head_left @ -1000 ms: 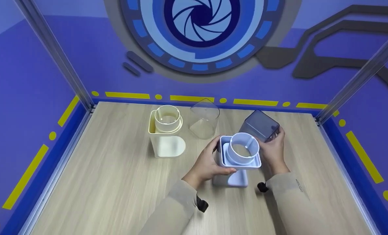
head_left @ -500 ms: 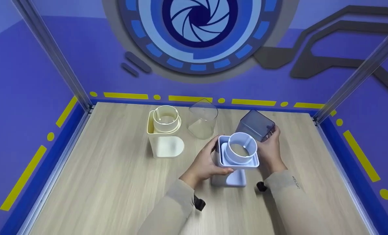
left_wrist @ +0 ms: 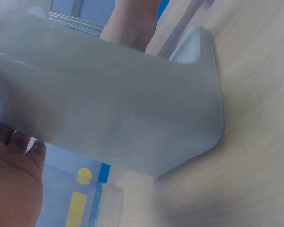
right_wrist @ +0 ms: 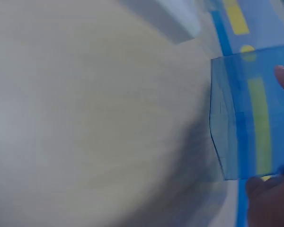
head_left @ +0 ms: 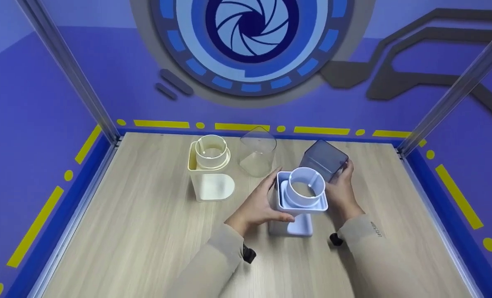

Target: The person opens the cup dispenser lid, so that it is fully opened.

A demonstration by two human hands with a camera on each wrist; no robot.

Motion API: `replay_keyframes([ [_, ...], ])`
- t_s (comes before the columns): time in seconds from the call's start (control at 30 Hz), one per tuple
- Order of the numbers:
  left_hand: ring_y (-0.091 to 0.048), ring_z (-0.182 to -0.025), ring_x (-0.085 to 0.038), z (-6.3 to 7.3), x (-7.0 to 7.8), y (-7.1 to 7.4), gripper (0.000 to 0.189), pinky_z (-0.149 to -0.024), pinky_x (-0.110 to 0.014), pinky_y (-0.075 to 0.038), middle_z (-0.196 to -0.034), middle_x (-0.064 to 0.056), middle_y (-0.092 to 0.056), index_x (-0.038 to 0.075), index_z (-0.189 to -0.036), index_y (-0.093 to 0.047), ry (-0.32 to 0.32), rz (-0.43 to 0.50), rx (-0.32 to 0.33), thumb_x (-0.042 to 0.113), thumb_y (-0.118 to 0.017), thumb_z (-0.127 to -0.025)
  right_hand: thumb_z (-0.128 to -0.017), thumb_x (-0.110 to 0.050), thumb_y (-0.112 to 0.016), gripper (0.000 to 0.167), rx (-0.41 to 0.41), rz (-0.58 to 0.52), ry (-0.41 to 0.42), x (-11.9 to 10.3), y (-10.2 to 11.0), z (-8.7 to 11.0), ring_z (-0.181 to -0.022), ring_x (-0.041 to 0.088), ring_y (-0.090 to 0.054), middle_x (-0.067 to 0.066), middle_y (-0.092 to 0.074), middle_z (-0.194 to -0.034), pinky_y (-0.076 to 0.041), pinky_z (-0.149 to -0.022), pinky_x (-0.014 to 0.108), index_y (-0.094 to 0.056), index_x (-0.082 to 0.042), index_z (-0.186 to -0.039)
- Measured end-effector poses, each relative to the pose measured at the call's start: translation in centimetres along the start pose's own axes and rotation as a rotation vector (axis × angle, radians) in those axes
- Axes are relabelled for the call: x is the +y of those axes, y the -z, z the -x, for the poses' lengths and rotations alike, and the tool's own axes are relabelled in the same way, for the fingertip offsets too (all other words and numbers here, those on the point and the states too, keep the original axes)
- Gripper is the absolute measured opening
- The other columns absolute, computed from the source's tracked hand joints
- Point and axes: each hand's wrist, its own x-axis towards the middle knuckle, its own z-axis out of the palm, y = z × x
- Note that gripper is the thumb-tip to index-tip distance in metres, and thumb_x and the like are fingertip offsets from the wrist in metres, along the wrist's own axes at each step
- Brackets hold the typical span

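Note:
My left hand [head_left: 256,209] grips a pale blue plastic stand [head_left: 300,227] by its upper part, thumb along the near side and fingers at the far side. A round open collar rises from the stand's square top, and its foot is right at the tabletop. In the left wrist view, the stand's smooth wall [left_wrist: 109,104] fills much of the picture. Beyond the stand, my right hand [head_left: 344,190] holds a dark see-through square container [head_left: 324,159], tilted. The right wrist view shows the thumb and fingers on either side of this container [right_wrist: 260,118].
A cream stand [head_left: 212,161] of similar build stands at the back left of the wood-grain table [head_left: 154,231]. Between it and the pale blue stand, farther back, is a clear container [head_left: 258,151]. Blue printed walls [head_left: 312,107] enclose the table's back and sides.

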Motion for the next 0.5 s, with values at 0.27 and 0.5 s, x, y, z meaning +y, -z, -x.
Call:
replay_keyframes([
  [0.27,-0.022,-0.178,-0.029,0.9,3.0,4.0,0.156,-0.142,-0.063,-0.027,-0.191,0.006,-0.019,0.034,-0.184,-0.011,-0.077,-0.305,-0.010,0.055,-0.109,-0.064,-0.096,-0.035,-0.092,0.143,-0.047,0.580,0.130,-2.6,3.9,0.8,-0.175,0.057,-0.005,0.026,0.005,-0.189,-0.011,-0.144,0.072,0.023,-0.019,-0.178],
  [0.5,-0.028,-0.176,-0.032,4.3,6.0,10.2,0.157,-0.137,-0.065,-0.037,-0.191,0.006,-0.020,0.036,-0.183,-0.013,-0.237,-0.607,0.071,0.076,-0.102,-0.060,-0.088,-0.067,-0.091,0.143,-0.138,0.790,0.234,-4.7,7.2,0.0,-0.176,0.053,-0.006,0.018,0.006,-0.191,-0.016,-0.139,0.080,0.008,-0.027,-0.182],
])
